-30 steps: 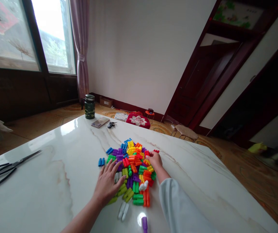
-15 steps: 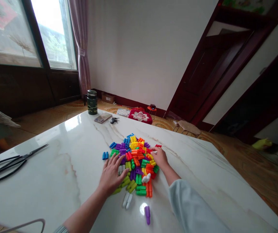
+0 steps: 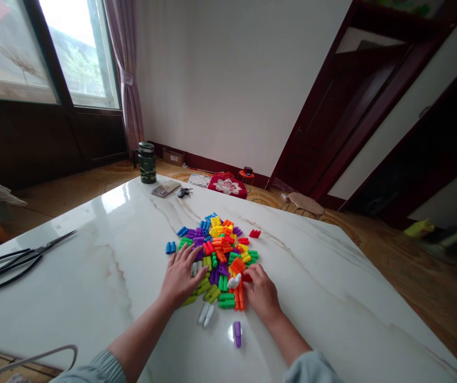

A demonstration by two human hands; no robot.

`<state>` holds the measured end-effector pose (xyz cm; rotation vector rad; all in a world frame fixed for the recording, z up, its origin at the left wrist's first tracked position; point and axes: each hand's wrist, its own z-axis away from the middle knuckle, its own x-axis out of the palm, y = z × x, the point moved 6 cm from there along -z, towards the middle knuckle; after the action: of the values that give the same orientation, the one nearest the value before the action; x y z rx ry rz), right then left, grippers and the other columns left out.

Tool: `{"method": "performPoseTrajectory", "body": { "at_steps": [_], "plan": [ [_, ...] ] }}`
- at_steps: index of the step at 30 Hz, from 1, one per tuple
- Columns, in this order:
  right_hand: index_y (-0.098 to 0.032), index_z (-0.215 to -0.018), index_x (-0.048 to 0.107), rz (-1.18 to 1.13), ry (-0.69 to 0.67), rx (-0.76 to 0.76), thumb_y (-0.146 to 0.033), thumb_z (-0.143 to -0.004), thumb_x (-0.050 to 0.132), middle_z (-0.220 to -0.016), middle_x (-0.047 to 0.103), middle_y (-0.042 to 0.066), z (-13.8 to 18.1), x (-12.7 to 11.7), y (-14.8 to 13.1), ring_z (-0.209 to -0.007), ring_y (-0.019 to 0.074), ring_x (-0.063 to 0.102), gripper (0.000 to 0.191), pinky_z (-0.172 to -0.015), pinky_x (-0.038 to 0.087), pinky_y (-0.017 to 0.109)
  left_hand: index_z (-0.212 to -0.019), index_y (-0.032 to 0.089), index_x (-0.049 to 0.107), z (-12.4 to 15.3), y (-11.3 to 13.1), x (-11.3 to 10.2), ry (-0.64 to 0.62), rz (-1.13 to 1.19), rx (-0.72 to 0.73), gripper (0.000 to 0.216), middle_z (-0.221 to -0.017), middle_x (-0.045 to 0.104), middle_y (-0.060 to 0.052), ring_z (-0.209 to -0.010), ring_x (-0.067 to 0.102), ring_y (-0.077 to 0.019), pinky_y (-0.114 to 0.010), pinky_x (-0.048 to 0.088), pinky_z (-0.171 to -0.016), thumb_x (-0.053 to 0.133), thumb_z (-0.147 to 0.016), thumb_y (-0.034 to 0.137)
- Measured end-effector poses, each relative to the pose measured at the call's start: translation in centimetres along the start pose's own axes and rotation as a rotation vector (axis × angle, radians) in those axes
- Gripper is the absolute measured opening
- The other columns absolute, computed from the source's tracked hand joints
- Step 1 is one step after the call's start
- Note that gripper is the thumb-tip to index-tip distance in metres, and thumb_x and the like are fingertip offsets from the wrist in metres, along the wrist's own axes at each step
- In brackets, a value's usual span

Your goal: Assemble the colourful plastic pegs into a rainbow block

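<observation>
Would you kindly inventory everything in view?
plastic pieces: many, multicoloured, central
table: one, white, foreground
scissors: one, black, table's left
flask: one, green, far corner
phone: one, pale, beside flask
keys: several, dark, beside phone
cable: one, pale, lower left
window: one, dark frame, left
curtain: one, mauve, beside window
wall: one, white, background
box: one, brown, floor
cushion: one, red, floor
stools: two, tan, orange, floor
door: one, maroon, right
left hand: one, greyish sleeve, on pieces' left
right hand: one, greyish sleeve, pieces' right

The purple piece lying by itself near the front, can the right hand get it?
Yes, it looks like it. The purple piece lies apart from the colorful pile, nothing is on top of it, and white tabletop shows between it and the right hand.
</observation>
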<state>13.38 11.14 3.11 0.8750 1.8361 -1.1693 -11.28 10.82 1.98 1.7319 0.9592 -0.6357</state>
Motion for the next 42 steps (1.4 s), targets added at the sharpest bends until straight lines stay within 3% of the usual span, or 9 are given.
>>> {"method": "performPoseTrajectory", "body": {
  "at_steps": [3, 7, 10, 14, 19, 24, 32, 42],
  "plan": [
    [-0.024, -0.088, 0.062, 0.122, -0.095, 0.033, -0.013, -0.079, 0.057, -0.098, 0.063, 0.004, 0.1, -0.4, -0.4, -0.092, 0.0196, 0.062, 0.016, -0.08, 0.047, 0.028, -0.139, 0.028, 0.047, 0.0, 0.0, 0.0, 0.008, 0.0, 0.004, 0.055, -0.143, 0.05, -0.006, -0.139, 0.032, -0.0302, -0.054, 0.024, -0.114, 0.05, -0.088, 0.049],
    [-0.022, -0.1, 0.061, 0.241, -0.215, 0.098, -0.016, -0.078, 0.06, -0.104, 0.065, 0.006, 0.6, -1.0, -0.1, -0.093, 0.0209, 0.064, 0.022, -0.078, 0.046, 0.028, -0.14, 0.028, 0.046, 0.0, -0.1, 0.1, 0.005, -0.009, 0.008, 0.056, -0.143, 0.049, -0.006, -0.139, 0.032, -0.0301, -0.054, 0.024, -0.114, 0.049, -0.088, 0.05],
    [-0.02, -0.093, 0.064, 0.3, -0.24, 0.1, -0.019, -0.08, 0.055, -0.098, 0.066, 0.008, 0.6, -1.5, 0.8, -0.088, 0.0212, 0.065, 0.015, -0.076, 0.045, 0.027, -0.14, 0.028, 0.046, 0.0, -0.1, 0.1, 0.005, -0.016, 0.013, 0.056, -0.143, 0.049, -0.006, -0.139, 0.032, -0.03, -0.054, 0.025, -0.113, 0.049, -0.088, 0.05],
    [-0.021, -0.085, 0.065, 0.135, -0.08, 0.183, -0.021, -0.083, 0.048, -0.087, 0.07, 0.005, -1.1, -2.3, 4.3, -0.078, 0.0179, 0.066, 0.017, -0.072, 0.045, 0.025, -0.14, 0.027, 0.046, 0.0, -0.1, 0.2, 0.0, -0.033, 0.014, 0.056, -0.143, 0.049, -0.005, -0.14, 0.032, -0.0295, -0.054, 0.026, -0.113, 0.047, -0.089, 0.05],
    [-0.02, -0.089, 0.064, -0.141, 0.22, 0.417, -0.029, -0.08, 0.048, -0.085, 0.073, 0.006, -4.0, -2.5, 11.9, -0.077, 0.0199, 0.067, 0.02, -0.073, 0.05, 0.028, -0.14, 0.028, 0.046, 0.0, -0.2, 0.3, 0.007, -0.041, 0.024, 0.055, -0.143, 0.049, -0.005, -0.14, 0.033, -0.0291, -0.053, 0.027, -0.113, 0.047, -0.089, 0.05],
    [-0.017, -0.098, 0.063, -0.125, 0.301, 0.483, -0.025, -0.081, 0.043, -0.097, 0.072, 0.01, -7.4, -2.2, 15.7, -0.087, 0.0205, 0.067, 0.028, -0.081, 0.049, 0.03, -0.139, 0.028, 0.047, 0.0, -0.4, 0.3, 0.02, -0.07, 0.028, 0.055, -0.143, 0.049, -0.005, -0.14, 0.033, -0.0292, -0.053, 0.028, -0.113, 0.047, -0.089, 0.051],
    [-0.022, -0.1, 0.065, -0.054, 0.22, 0.479, -0.016, -0.081, 0.048, -0.102, 0.072, 0.004, -12.6, -0.9, 15.6, -0.089, 0.0176, 0.065, 0.026, -0.078, 0.046, 0.026, -0.139, 0.032, 0.046, -0.1, -0.6, 0.5, 0.003, -0.082, 0.029, 0.055, -0.144, 0.049, -0.002, -0.14, 0.032, -0.0292, -0.053, 0.028, -0.113, 0.049, -0.088, 0.05],
    [-0.025, -0.105, 0.064, 0.016, 0.175, 0.513, -0.022, -0.083, 0.053, -0.109, 0.069, 0.002, -13.2, 0.0, 15.3, -0.092, 0.0175, 0.064, 0.025, -0.07, 0.043, 0.024, -0.14, 0.032, 0.044, 0.0, -0.7, 0.6, 0.0, -0.08, 0.03, 0.056, -0.144, 0.048, -0.001, -0.14, 0.032, -0.0289, -0.053, 0.029, -0.113, 0.05, -0.087, 0.048]
  ]
}}
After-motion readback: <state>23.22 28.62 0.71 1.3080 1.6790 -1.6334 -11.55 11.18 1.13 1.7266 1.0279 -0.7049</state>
